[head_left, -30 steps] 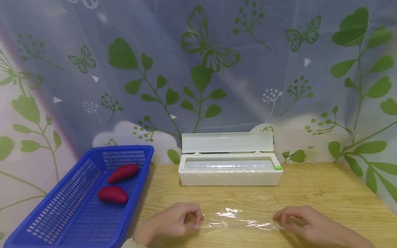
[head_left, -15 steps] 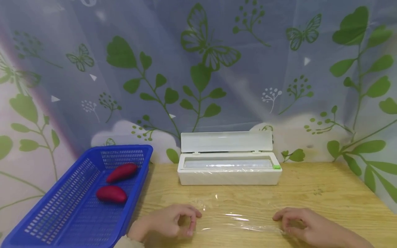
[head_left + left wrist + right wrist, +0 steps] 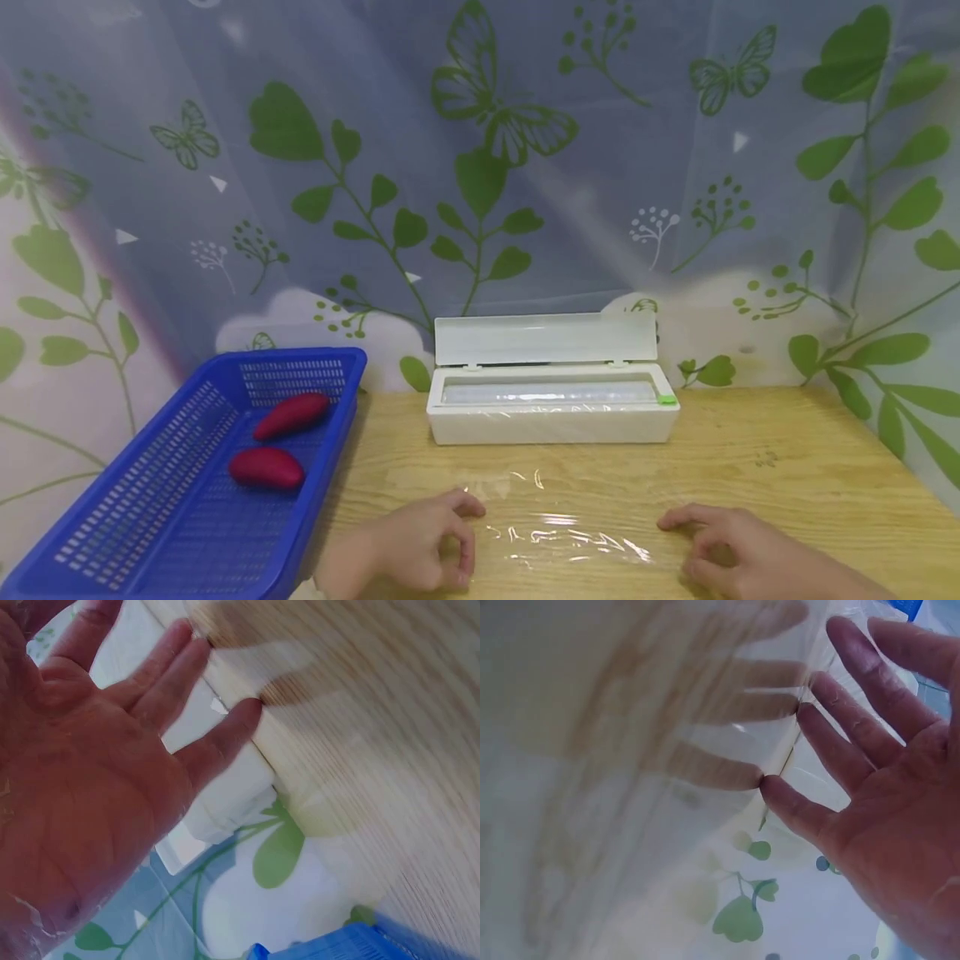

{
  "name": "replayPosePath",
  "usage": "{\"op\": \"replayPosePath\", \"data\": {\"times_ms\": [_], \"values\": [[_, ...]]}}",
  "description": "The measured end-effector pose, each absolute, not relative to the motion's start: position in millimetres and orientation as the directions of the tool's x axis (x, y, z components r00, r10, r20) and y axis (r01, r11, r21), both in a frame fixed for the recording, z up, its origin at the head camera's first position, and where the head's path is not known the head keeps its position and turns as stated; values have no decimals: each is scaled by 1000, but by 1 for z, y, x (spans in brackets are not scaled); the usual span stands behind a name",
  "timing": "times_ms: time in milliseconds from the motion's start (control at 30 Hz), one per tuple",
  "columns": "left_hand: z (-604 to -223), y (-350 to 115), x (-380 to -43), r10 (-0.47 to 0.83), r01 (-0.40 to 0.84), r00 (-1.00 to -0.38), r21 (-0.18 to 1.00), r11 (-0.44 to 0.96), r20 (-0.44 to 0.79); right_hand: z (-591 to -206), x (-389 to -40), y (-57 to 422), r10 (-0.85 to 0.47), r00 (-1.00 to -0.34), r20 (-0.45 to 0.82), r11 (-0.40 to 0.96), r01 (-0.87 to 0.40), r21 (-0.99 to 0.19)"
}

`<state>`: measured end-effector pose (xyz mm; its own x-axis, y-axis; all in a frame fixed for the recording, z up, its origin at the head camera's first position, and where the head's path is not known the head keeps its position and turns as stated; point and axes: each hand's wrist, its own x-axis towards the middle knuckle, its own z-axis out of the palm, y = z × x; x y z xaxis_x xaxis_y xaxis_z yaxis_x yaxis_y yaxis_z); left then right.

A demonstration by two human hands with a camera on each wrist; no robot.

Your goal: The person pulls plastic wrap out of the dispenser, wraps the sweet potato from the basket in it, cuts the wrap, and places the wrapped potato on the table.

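A sheet of clear cling film (image 3: 570, 542) lies over the wooden table between my two hands, showing mainly as bright glints and wrinkles. My left hand (image 3: 423, 537) rests at its left side, fingers fairly straight and fingertips at the tabletop in the left wrist view. At the right side is my right hand (image 3: 738, 546); the right wrist view shows its fingers spread, fingertips touching the table and the thumb apart from the index finger. Behind the film stands a white cling film dispenser (image 3: 555, 427), lid raised, with a roll (image 3: 547, 392) inside. Where the film's edges end is hard to see.
On the left stands a blue plastic basket (image 3: 180, 533) holding two dark red sweet potatoes (image 3: 292, 415), its right wall close to my left forearm. A patterned curtain (image 3: 600, 208) hangs behind the wooden table (image 3: 810, 475). A green slider (image 3: 667, 400) sits at the dispenser's right end.
My left thumb and fingers, close together at the film earlier, have spread apart. The right hand's fingers have spread a little as well. The film's glints have shifted, and the view has tilted slightly.
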<state>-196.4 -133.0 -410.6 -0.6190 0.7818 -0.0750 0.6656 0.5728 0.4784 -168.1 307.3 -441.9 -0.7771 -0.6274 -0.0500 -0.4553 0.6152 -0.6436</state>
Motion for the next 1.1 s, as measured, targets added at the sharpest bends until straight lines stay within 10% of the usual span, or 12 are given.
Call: {"op": "replayPosePath", "data": {"times_ms": [433, 1100], "values": [[-409, -129, -193, 694, 647, -718, 418, 638, 54, -436, -178, 286, -523, -762, 382, 694, -641, -328], [-342, -146, -192, 709, 764, -635, 110, 636, 308, -441, -175, 289, -545, -837, 42, 809, -538, -237]]}}
